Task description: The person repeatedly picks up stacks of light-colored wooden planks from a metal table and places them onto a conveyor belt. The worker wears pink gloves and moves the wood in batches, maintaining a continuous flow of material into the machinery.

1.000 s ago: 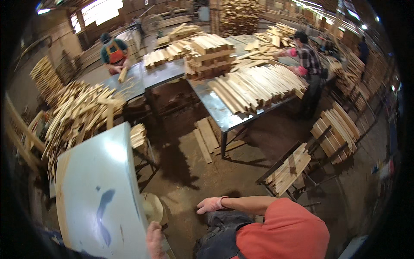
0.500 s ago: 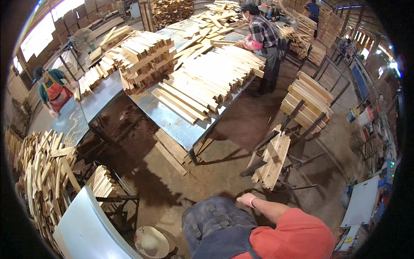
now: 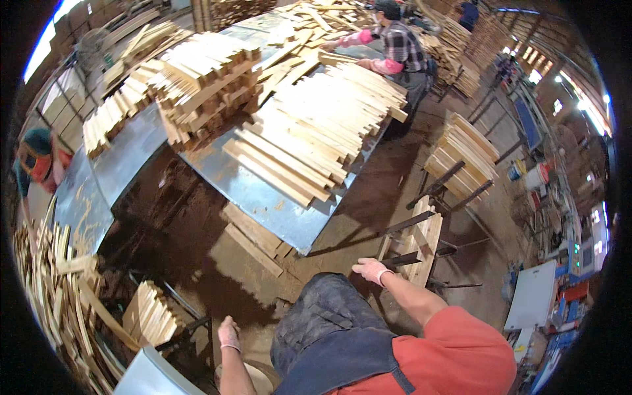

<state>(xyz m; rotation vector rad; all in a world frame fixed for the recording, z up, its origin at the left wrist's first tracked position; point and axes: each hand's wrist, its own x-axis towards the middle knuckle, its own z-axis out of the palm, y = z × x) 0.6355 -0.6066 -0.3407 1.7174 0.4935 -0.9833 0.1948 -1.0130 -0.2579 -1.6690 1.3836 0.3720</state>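
My right hand, in a pale pink glove, reaches forward past my dark apron. It is closest to a dark metal rack arm, and I see nothing in its loosely parted fingers. Several light wooden strips lie on that rack. On the other side, my left hand, gloved alike, is held low over the floor with its fingers loosely apart and nothing visible in it. A pale round object lies below it, partly hidden by my forearm.
A metal-topped table ahead bears rows of wooden strips and a tall stack. One co-worker stands beyond it, another at far left. Loose wood is heaped at left; a second loaded rack stands right.
My left hand has come into view at the lower edge. My right hand has moved up closer to the rack. The view has shifted, and the far co-worker has stretched an arm over the table.
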